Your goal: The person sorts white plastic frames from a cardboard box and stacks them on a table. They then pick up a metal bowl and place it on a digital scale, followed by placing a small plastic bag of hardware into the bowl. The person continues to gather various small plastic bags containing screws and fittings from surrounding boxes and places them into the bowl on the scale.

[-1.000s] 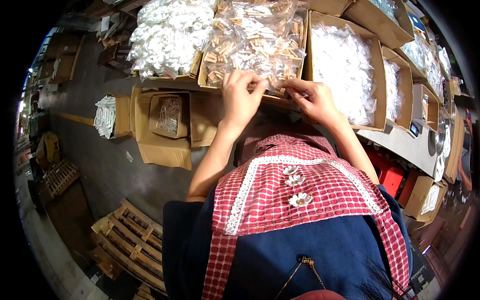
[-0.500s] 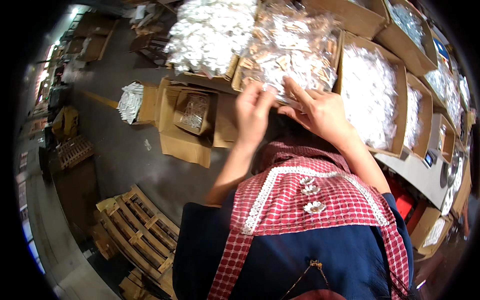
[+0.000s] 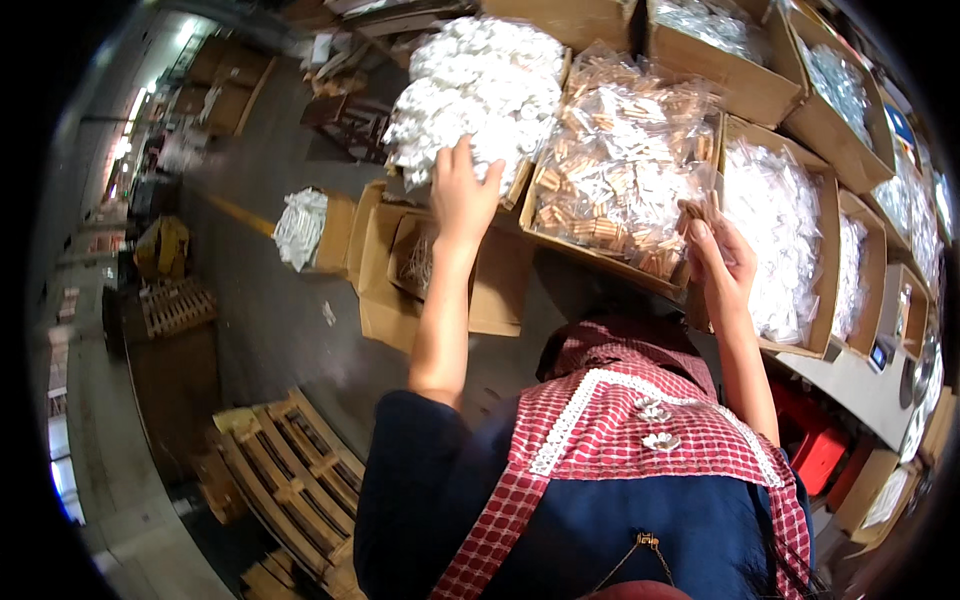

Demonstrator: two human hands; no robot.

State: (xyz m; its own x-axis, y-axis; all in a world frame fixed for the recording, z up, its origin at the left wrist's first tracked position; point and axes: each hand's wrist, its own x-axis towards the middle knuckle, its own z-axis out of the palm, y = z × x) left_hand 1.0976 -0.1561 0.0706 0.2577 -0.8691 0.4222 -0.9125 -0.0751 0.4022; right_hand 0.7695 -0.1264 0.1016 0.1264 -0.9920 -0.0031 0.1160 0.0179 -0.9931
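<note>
My left hand [image 3: 465, 195] is at the near edge of a heap of small white packed pieces [image 3: 480, 90], its fingers apart and nothing seen in them. Whether the fingertips touch the heap is hard to tell. Between finger and thumb, my right hand [image 3: 725, 255] pinches a see-through plastic bag [image 3: 702, 190]; its contents are partly hidden by the fingers. That hand is over the right edge of a cardboard box [image 3: 600, 255] full of see-through bags of short wooden dowels [image 3: 610, 175].
Right of the dowels stands a box of white bagged pieces [image 3: 775, 240], with more cartons beyond. An opened carton [image 3: 390, 315] is on the floor below my left arm, beside a smaller box of white pieces [image 3: 300, 230]. Wooden pallets [image 3: 290, 460] lie at lower left.
My hands were together over the dowel bags. The left has moved left to the white heap and opened; the right has moved right with a see-through bag in its fingers.
</note>
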